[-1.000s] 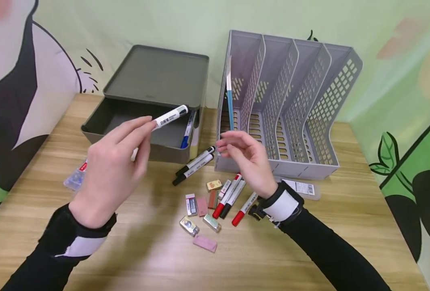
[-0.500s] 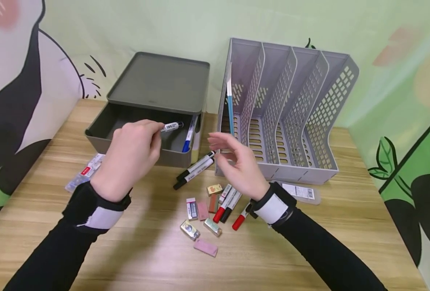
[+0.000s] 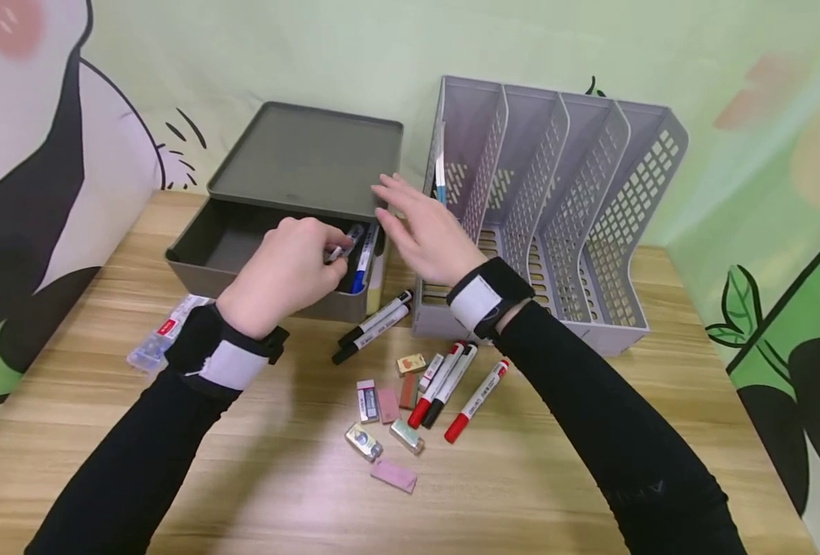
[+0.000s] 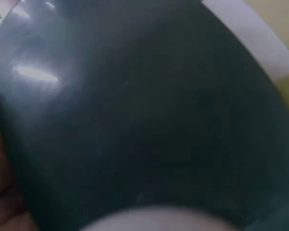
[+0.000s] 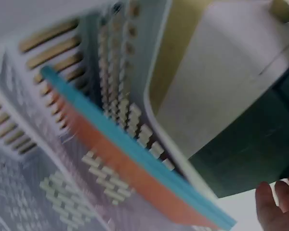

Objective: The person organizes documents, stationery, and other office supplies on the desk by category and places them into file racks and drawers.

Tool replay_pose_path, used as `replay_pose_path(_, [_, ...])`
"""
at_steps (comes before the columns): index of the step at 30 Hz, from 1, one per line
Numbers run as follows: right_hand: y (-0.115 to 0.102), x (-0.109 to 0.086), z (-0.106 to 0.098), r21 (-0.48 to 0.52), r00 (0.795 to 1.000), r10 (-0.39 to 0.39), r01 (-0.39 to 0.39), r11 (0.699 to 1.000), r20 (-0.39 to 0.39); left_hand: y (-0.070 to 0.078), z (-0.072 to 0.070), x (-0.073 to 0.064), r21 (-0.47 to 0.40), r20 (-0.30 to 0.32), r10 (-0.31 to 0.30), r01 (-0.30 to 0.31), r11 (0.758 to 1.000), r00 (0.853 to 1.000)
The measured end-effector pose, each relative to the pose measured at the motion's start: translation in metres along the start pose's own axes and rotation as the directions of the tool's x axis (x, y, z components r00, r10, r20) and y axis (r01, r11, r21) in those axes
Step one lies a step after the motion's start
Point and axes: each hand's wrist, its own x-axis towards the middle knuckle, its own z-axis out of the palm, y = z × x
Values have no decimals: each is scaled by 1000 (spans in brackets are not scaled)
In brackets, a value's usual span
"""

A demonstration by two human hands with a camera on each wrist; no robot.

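Observation:
My left hand (image 3: 287,268) reaches into the pulled-out drawer (image 3: 198,271) of a dark grey box (image 3: 309,158). Its thumb and fingers pinch a white-barrelled whiteboard marker (image 3: 344,244), which is partly hidden by them. Beside that marker, a blue-capped marker (image 3: 363,266) lies along the drawer's right wall. My right hand (image 3: 427,235) has its fingers extended at the box's right edge. In the right wrist view its fingertips (image 5: 266,199) appear at the box's side; contact is hard to tell. Dark, blurred box wall fills most of the left wrist view.
A grey file rack (image 3: 556,208) stands right of the box, with a blue-edged book (image 5: 135,149) in its left slot. Nearer lie two black-capped markers (image 3: 375,327), several erasers (image 3: 364,401), red- and black-capped markers (image 3: 475,401) and a clear plastic packet (image 3: 167,331).
My left hand has lowered the marker from above the drawer into it, moving right towards the blue-capped marker. My right hand has moved up and left to the box's right edge.

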Motion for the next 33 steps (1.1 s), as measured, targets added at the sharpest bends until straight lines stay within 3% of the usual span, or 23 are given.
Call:
replay_pose_path(3, [2, 8, -4, -59, 997, 16, -12, 998, 69, -1, 1, 5, -25, 55, -8, 10, 1000, 998])
replay_pose_path(7, [4, 13, -8, -86, 994, 5, 4, 996, 105, -3, -2, 9, -41, 128, -8, 13, 999, 992])
replay_pose_path(14, [6, 15, -11, -82, 992, 3, 7, 997, 123, -2, -8, 14, -30, 277, 6, 2, 1000, 961])
replay_pose_path(20, [5, 14, -10, -78, 991, 7, 3, 997, 133, 1, -14, 19, 35, 348, 27, -42, 998, 937])
replay_pose_path(26, [6, 13, -11, -83, 992, 10, 1, 997, 126, 3, -13, 23, 54, 368, -4, -17, 998, 930])
replay_pose_path(33, [8, 13, -11, -66, 994, 0, 7, 998, 111, 1, -11, 21, 31, 305, -10, 0, 1000, 952])
